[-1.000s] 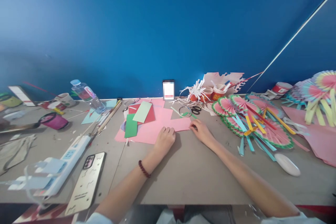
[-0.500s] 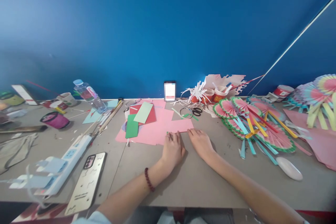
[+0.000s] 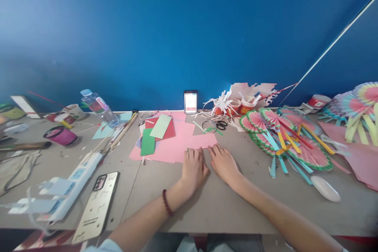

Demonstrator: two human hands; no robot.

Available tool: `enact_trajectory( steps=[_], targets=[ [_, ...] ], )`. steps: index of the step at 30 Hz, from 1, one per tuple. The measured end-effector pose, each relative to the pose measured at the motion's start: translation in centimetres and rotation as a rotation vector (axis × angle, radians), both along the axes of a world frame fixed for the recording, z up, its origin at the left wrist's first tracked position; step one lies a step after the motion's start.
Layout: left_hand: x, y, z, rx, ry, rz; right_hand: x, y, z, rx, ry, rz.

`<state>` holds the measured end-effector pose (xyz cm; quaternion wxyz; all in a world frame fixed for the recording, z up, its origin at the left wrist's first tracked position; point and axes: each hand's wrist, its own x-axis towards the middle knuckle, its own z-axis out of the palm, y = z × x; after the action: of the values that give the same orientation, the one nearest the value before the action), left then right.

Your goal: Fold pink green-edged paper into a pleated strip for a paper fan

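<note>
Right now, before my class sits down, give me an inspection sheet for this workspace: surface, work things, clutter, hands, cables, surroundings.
Surface: grey table, with a seam at left and small scraps.
Work things: pink paper; green card, pale green card and red card piled at its left.
Clutter: pleated paper fans at right; scissors beyond the hands; bottle and phone at left.
Hands: left hand and right hand at the pink paper's near edge; grip unclear.
Cables: white cable beside the power strip.
Surroundings: blue wall behind.
</note>
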<state>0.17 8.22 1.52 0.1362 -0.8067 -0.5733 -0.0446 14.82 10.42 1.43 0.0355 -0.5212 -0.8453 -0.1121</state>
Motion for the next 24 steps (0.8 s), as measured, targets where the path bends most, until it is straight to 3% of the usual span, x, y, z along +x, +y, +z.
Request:
enact_trajectory(
  steps=[11,15,24],
  targets=[
    [-0.2,0.1,0.4,0.004,-0.029,0.004,-0.1,-0.2,-0.1,-0.053,-0.038,-0.035],
    [-1.1,1.0,0.4,0.027,-0.068,-0.055,0.0,-0.2,0.1,-0.062,-0.037,-0.024],
    [-1.8,1.5,-0.4,0.086,0.013,-0.049,0.5,0.1,0.6,-0.081,0.0,0.028]
  ],
)
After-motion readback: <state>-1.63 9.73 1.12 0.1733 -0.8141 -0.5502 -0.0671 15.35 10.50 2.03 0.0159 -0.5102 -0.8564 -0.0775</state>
